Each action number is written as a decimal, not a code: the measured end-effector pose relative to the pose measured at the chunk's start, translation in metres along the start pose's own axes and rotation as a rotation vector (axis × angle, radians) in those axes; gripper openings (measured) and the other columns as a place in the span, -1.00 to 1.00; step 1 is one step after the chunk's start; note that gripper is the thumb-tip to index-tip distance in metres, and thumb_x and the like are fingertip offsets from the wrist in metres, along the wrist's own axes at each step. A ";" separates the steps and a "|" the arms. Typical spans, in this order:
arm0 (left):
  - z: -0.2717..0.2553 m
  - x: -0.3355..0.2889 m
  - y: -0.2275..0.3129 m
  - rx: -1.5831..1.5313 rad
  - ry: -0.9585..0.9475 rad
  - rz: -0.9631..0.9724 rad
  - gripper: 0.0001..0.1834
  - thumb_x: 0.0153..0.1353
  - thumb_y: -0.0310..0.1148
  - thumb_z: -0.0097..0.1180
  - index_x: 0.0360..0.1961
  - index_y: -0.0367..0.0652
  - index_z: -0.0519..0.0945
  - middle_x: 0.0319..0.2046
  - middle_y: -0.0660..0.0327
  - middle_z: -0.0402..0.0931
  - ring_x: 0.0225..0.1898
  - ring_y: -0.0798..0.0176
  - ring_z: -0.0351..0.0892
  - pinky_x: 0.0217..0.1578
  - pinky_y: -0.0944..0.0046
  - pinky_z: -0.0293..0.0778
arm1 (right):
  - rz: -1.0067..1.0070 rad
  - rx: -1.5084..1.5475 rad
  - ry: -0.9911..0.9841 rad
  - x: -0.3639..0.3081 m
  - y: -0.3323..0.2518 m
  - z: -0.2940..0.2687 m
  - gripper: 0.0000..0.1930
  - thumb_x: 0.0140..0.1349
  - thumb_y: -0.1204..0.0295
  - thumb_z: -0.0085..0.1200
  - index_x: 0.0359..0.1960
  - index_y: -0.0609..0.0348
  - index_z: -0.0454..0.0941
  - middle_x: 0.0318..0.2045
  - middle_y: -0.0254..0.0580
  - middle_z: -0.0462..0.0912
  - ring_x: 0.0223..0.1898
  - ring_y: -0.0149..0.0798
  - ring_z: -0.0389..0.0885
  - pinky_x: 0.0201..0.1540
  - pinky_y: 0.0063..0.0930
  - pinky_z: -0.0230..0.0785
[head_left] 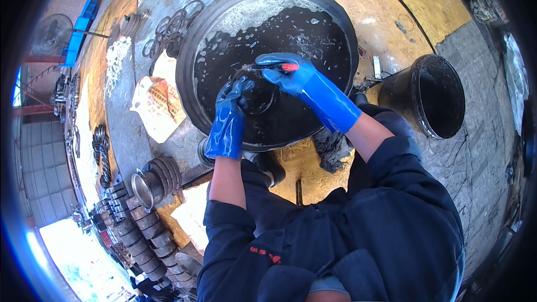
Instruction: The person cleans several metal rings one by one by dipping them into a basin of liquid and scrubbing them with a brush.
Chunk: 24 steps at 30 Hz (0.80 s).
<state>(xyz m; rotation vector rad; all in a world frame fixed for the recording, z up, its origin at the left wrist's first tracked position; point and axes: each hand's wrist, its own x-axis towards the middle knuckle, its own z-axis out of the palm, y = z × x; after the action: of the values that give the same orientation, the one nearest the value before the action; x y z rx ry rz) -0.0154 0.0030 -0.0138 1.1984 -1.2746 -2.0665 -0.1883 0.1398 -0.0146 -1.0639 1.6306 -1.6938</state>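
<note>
A person in dark blue work clothes leans over a big round black basin (190,78) in the upper middle of the frame. The basin holds dark, oily liquid with pale foam near its far rim. Both hands wear bright blue rubber gloves. The left hand (235,94) is in the middle of the frame, over the liquid, and its fingers are curled tight around the edge of a dark metal ring (258,99) that sits just above the black liquid. The right hand (288,72) is just above and to the right of it, closed around a small tool with a red handle (288,67), and the tool's tip touches the top of the ring. The two hands are very close together, near the middle of the basin. To the right of the basin stands a black bucket (442,61) with dark liquid inside. A dark rag (331,148) lies on the floor just below the basin, beside the right arm. At the upper left of the basin lies a pile of thin metal rings (170,31). A white printed bag (156,106) lies to the left of the basin. In the lower left of the frame there is a shiny metal cylinder (144,189) and a long row of grey metal parts (140,223).
</note>
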 end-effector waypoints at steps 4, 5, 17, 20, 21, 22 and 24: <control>0.015 -0.009 0.005 -0.100 0.027 0.084 -0.72 0.31 -0.38 0.13 0.01 -0.23 0.59 -0.32 0.15 0.70 -0.69 0.54 0.26 -0.68 0.51 0.17 | 0.126 -0.257 0.051 -0.005 0.008 -0.009 -0.69 0.18 0.25 0.21 -0.04 -0.04 0.65 -0.14 -0.16 0.71 -0.10 -0.17 0.69 -0.02 -0.37 0.53; 0.016 -0.012 0.008 -0.102 0.028 0.084 -0.72 0.31 -0.38 0.13 0.01 -0.23 0.59 -0.32 0.15 0.70 -0.69 0.54 0.26 -0.68 0.51 0.17 | 0.257 -0.311 0.019 -0.005 0.005 -0.012 -0.70 0.18 0.24 0.20 -0.06 -0.02 0.66 -0.14 -0.15 0.71 -0.11 -0.16 0.69 -0.03 -0.36 0.53; 0.005 -0.009 0.008 -0.068 0.026 0.219 -0.73 0.33 -0.32 0.13 0.00 -0.17 0.60 -0.25 0.10 0.70 -0.61 0.48 0.42 -0.58 0.47 0.29 | 0.635 0.418 -0.106 -0.044 -0.078 -0.006 -0.65 0.16 0.16 0.16 -0.23 0.20 0.67 -0.35 -0.17 0.71 -0.26 -0.33 0.62 -0.10 -0.47 0.41; 0.011 -0.004 0.011 -0.080 0.092 0.258 -0.72 0.37 -0.28 0.08 0.02 -0.15 0.58 -0.19 0.09 0.69 -0.46 0.36 0.58 -0.43 0.35 0.44 | 0.569 -0.005 -0.100 -0.019 0.020 -0.019 -0.63 0.21 0.14 0.17 -0.13 0.19 0.67 -0.29 -0.18 0.72 -0.22 -0.36 0.62 -0.06 -0.47 0.42; -0.001 -0.001 0.014 -0.161 0.038 0.243 -0.66 0.39 -0.23 0.02 0.11 -0.13 0.53 -0.08 0.10 0.65 -0.35 0.32 0.60 -0.37 0.30 0.48 | 0.554 -0.118 -0.068 -0.015 0.019 -0.016 -0.57 0.16 0.08 0.20 -0.13 0.18 0.67 -0.31 -0.15 0.72 -0.24 -0.31 0.62 -0.10 -0.42 0.44; -0.012 0.005 0.012 -0.242 -0.023 0.225 -0.60 0.42 -0.19 -0.03 0.19 -0.11 0.48 0.03 0.12 0.61 -0.25 0.27 0.63 -0.32 0.24 0.53 | 0.537 -0.233 -0.028 -0.012 0.018 -0.015 -0.52 0.12 0.01 0.24 -0.13 0.18 0.66 -0.34 -0.13 0.72 -0.27 -0.26 0.63 -0.14 -0.38 0.45; -0.028 0.013 0.005 -0.433 -0.231 0.205 -0.58 0.44 -0.17 -0.07 0.23 -0.08 0.45 0.09 0.14 0.57 -0.19 0.23 0.63 -0.27 0.20 0.53 | 0.474 -0.104 -0.064 -0.014 0.023 -0.011 -0.53 0.15 -0.01 0.24 -0.15 0.17 0.67 -0.34 -0.16 0.72 -0.28 -0.30 0.62 -0.14 -0.39 0.45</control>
<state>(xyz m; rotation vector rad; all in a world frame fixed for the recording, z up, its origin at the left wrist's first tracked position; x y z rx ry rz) 0.0010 -0.0225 -0.0213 0.6278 -0.9245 -2.2172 -0.1932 0.1547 -0.0391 -0.6938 1.7731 -1.2638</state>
